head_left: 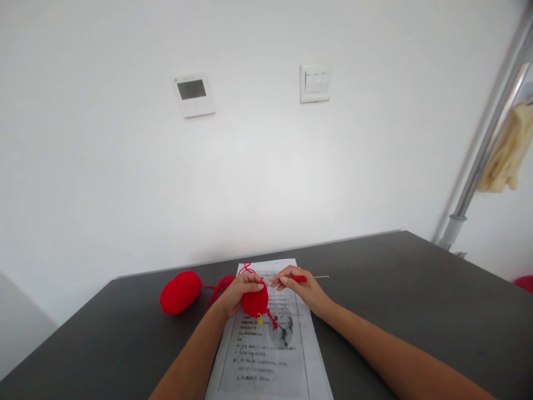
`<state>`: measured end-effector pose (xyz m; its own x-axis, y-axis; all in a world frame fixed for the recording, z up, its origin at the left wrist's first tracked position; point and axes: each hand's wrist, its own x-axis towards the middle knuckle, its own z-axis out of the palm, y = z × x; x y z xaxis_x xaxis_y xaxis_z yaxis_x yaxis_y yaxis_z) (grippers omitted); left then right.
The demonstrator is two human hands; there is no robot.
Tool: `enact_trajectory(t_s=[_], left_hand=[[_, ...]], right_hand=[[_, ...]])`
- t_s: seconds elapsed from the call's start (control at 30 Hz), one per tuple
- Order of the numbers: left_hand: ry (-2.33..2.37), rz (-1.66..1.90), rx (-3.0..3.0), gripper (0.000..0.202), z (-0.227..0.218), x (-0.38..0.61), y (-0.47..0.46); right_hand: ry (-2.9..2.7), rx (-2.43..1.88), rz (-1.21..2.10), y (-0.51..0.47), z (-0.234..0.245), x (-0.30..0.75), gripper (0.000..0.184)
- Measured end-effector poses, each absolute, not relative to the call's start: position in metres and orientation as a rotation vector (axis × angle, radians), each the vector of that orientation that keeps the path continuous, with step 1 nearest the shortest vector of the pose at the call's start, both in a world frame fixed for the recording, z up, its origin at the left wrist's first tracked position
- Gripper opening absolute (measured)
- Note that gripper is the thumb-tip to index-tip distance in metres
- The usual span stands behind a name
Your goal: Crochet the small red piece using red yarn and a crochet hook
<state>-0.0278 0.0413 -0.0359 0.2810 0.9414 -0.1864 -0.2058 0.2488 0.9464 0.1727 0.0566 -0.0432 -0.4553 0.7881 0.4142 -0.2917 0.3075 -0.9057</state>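
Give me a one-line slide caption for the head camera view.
Left hand holds a red crochet piece, right hand a red-handled crochet hook, above a printed sheet; red yarn ball lies alongside.

The yarn ball [180, 293] and the crocheted piece [255, 301] are soft, fuzzy red fibre, matt, with a small yellow marker [260, 319] on the piece that looks like plastic; the hook [316, 276] has a thin, shiny bare-metal shaft and a red handle. The sheet [270, 355] is thin white paper, smooth and matt, printed in grey, on a dark grey table [416, 294] with a smooth, dull finish. Behind, the wall [125, 166] is matt white, the switch [315, 83] and panel [194, 95] smooth white plastic, the pole [487, 144] polished metal, the cloth [506, 150] limp and cream
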Motion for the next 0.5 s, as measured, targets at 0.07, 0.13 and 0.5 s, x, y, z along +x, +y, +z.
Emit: enact_trajectory(t_s=[0.07, 0.13, 0.5], left_hand=[[0.955, 0.972, 0.982, 0.025, -0.0362, -0.0285, 0.0416], [0.958, 0.976, 0.988, 0.024, -0.0360, -0.0289, 0.0416], [0.938, 0.947, 1.003, 0.026, -0.0326, -0.0215, 0.0393]], right_hand=[[-1.569, -0.462, 1.356, 0.0570, -0.0430, 0.1728, 0.028], [-1.574, -0.461, 1.360, 0.0573, -0.0431, 0.1727, 0.028], [-1.949, -0.456, 0.835, 0.0531, -0.0443, 0.1789, 0.011]])
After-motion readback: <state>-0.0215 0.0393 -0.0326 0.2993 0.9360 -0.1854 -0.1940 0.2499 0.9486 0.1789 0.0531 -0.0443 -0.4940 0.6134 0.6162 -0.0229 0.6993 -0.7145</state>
